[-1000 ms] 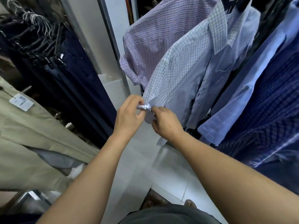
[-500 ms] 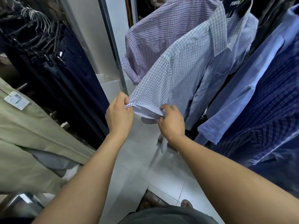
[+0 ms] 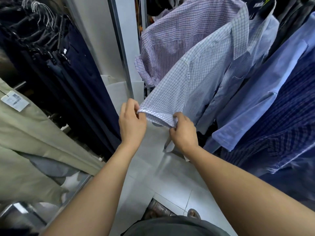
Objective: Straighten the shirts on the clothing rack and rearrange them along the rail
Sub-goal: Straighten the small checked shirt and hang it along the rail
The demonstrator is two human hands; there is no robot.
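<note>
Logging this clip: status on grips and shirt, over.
Left grip, right grip pinching sleeve hem of white checked shirt, sleeve spread out. Purple checked shirt hangs close behind. Nothing blocking.

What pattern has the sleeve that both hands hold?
The sleeve has a fine dark check on a pale ground; the head view shows it best.

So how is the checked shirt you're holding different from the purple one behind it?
The white checked shirt has thin dark grid lines; the purple shirt has pinkish-purple checks. The white checked shirt's sleeve is stretched out flat, its hem pinched by the left hand and right hand; the purple shirt's sleeve hangs loose, untouched. Both are checked, short-sleeved and hanging up.
</note>
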